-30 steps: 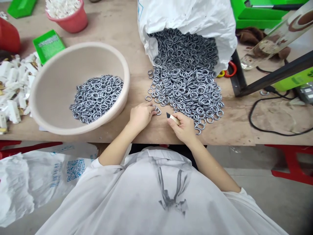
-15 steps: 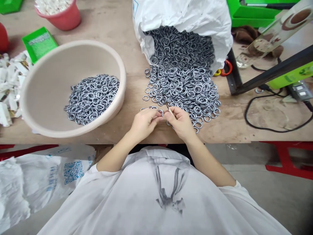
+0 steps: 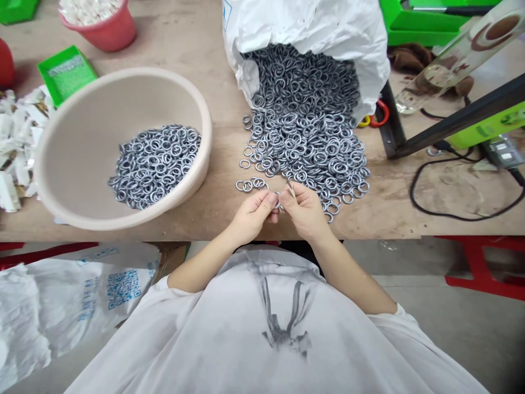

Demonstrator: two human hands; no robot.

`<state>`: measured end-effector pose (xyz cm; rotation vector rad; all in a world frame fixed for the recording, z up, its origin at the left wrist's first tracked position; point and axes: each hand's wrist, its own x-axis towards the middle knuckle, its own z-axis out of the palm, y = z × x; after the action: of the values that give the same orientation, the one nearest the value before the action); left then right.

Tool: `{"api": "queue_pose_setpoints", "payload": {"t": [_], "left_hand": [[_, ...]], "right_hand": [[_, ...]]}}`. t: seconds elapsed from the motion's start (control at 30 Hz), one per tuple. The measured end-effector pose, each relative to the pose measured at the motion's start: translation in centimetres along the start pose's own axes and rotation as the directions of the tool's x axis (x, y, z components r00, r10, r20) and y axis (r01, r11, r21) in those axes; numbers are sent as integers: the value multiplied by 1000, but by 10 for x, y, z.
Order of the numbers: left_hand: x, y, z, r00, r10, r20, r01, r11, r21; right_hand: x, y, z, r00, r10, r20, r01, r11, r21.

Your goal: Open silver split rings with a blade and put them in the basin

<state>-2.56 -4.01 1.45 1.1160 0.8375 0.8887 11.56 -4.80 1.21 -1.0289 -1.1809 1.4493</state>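
My left hand (image 3: 255, 214) pinches a grey ring (image 3: 277, 201) between thumb and fingers, close to the table's front edge. Touching or almost touching it, my right hand (image 3: 302, 209) is closed around a thin, pale-handled tool (image 3: 291, 189); its kind is too small to make out. A short row of loose rings (image 3: 251, 184) lies just beyond my left hand. Behind both hands spreads a heap of grey rings (image 3: 311, 142), spilling from the mouth of a white sack (image 3: 303, 24). To the left, a large beige basin (image 3: 77, 158) holds more such rings (image 3: 158, 164).
A green tray (image 3: 68, 76) and a pink bowl (image 3: 109, 30) of white pieces stand behind the basin, with white scraps (image 3: 18, 142) at far left. On the right are a black metal frame (image 3: 455, 117), a clear cup (image 3: 447, 71), scissors handles (image 3: 380, 114) and a black cable (image 3: 426, 210).
My left hand has drawn back toward me and turned, uncovering the row of loose rings. It still pinches a ring. My right hand has shifted slightly, with the thin tool still in it.
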Motion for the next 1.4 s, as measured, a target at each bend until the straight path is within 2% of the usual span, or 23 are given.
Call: {"api": "queue_pose_setpoints", "payload": {"t": [0.2, 0.3, 0.37, 0.5, 0.57, 0.7, 0.87, 1.03, 1.1, 1.17, 1.23, 1.3, 1.4], "left_hand": [[-4, 5, 7, 997, -73, -7, 70, 983, -169], [-4, 7, 5, 996, -85, -19, 81, 980, -181], [-4, 8, 4, 995, -94, -43, 83, 976, -200], [-4, 11, 7, 981, -151, -122, 118, 963, -243], [-5, 13, 9, 972, -170, -164, 126, 960, -250], [-7, 15, 12, 970, -172, -173, 126, 960, -251], [-8, 16, 11, 968, -208, -142, 165, 949, -268], [-5, 13, 9, 962, -244, -121, 192, 924, -330], [-8, 11, 9, 972, -227, -56, 194, 916, -350], [-12, 9, 11, 975, -218, 50, 222, 916, -335], [-16, 7, 12, 970, -223, 101, 244, 917, -315], [-17, 5, 13, 972, -230, 56, 236, 916, -325], [-14, 2, 13, 978, -208, -14, 190, 917, -350]], "right_hand": [[-5, -11, 0, 997, -71, -14, 70, 996, -53], [-11, -13, -4, 989, -147, -14, 142, 975, -171], [-15, -13, -7, 973, -228, -16, 208, 912, -353], [-22, -15, -8, 930, -365, 40, 295, 678, -673], [-23, -15, -6, 918, -390, 73, 318, 612, -724], [-23, -14, -5, 904, -415, 101, 346, 574, -742], [-25, -12, -5, 918, -390, 73, 314, 601, -735], [-21, -5, -7, 965, -261, 19, 206, 712, -672], [-13, 0, -14, 966, -249, -68, 149, 754, -640], [-5, 4, -24, 942, -259, -212, 92, 809, -580], [-1, 4, -31, 916, -252, -312, 73, 870, -487], [-2, 1, -29, 935, -230, -269, 108, 909, -402], [-11, -4, -12, 981, -179, -72, 147, 937, -318]]}}
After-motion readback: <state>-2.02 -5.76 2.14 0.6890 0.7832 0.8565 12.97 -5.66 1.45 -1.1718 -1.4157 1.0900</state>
